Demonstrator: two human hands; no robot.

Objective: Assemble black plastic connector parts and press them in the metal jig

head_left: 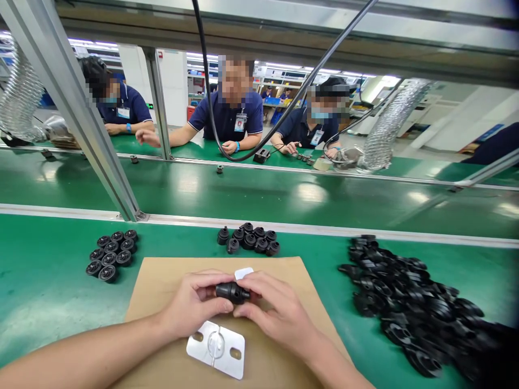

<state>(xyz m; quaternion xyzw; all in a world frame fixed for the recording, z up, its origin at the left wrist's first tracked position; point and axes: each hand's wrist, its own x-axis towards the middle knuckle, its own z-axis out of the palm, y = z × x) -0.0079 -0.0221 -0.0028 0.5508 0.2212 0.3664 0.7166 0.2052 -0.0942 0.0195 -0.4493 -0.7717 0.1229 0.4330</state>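
Between my two hands is a black cylindrical plastic part (232,292) with a narrow stem on its right end, lying sideways above the cardboard sheet (162,281). My left hand (201,297) pinches its wide left end between thumb and fingers. Thumb and fingers of my right hand (272,305) close round the stem end, partly hiding it. Just below the hands a silver metal plate (227,362) with two slots and a round recess lies on the cardboard. Another white or silver piece (243,273) shows partly behind my right fingers.
Round black caps (108,257) stand grouped at left, with several stepped black parts (248,237) at the back middle. A large heap of black parts (409,302) covers the right side. A metal post (89,124) and hanging cable (208,102) cross the view; co-workers sit opposite.
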